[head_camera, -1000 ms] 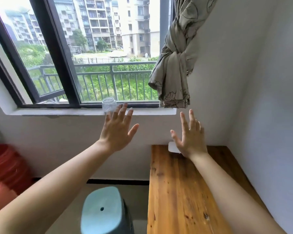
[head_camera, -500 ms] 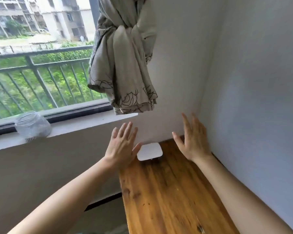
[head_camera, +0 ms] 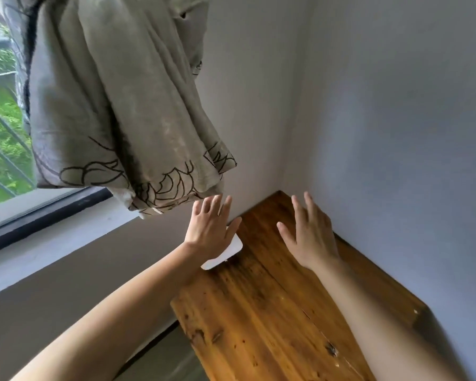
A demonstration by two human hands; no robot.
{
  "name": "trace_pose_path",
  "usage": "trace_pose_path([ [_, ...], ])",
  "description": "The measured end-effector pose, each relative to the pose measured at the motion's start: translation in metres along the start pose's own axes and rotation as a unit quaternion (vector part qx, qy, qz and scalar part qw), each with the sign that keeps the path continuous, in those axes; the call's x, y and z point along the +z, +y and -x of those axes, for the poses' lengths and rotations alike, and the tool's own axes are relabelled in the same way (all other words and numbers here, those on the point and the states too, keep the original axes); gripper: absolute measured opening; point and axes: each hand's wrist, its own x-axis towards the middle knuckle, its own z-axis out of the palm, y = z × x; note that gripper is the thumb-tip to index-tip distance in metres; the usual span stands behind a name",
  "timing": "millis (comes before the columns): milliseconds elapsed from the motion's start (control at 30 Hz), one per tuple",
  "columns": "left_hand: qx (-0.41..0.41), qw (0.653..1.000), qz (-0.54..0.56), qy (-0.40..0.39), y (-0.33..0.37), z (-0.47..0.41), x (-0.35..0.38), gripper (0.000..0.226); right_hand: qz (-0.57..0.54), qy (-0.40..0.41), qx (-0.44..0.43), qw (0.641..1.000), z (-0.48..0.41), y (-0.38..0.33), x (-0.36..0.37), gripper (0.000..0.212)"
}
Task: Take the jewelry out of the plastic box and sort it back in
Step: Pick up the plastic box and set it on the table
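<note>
Both forearms reach forward over the wooden table (head_camera: 261, 312). Right hand (head_camera: 311, 237) above the tabletop, fingers spread wide, empty. Left hand (head_camera: 210, 225) at the table's left far edge, fingers spread, empty, partly covering the white box (head_camera: 231, 250). Box lies flat on the table beside the wall; contents not visible. Beyond: knotted curtain (head_camera: 116, 105) hanging over the windowsill (head_camera: 52, 232).
</note>
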Motion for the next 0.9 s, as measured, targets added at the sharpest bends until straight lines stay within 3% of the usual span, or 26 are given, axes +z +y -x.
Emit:
trace_pose_path([
  [200, 0.001, 1.000, 0.022, 0.010, 0.000, 0.020, 0.000, 0.068, -0.034, -0.009, 0.014, 0.999, 0.020, -0.010, 0.007, 0.075],
  [367, -0.001, 0.999, 0.019, -0.043, -0.012, 0.023, 0.030, 0.076, -0.077, -0.047, 0.051, 0.995, 0.039, -0.027, 0.044, 0.074],
  [533, 0.016, 0.994, 0.055, -0.089, -0.030, -0.016, 0.115, 0.080, -0.100, -0.064, 0.109, 0.987, 0.033, -0.033, 0.128, 0.071],
  [700, -0.001, 0.993, 0.078, -0.086, -0.055, -0.054, 0.221, 0.071, -0.146, -0.054, 0.180, 0.971, 0.005, -0.031, 0.237, 0.065],
  [900, -0.063, 0.989, 0.130, -0.016, -0.089, -0.035, 0.306, 0.068, -0.168, -0.025, 0.143, 0.975, 0.002, -0.039, 0.336, 0.063],
])
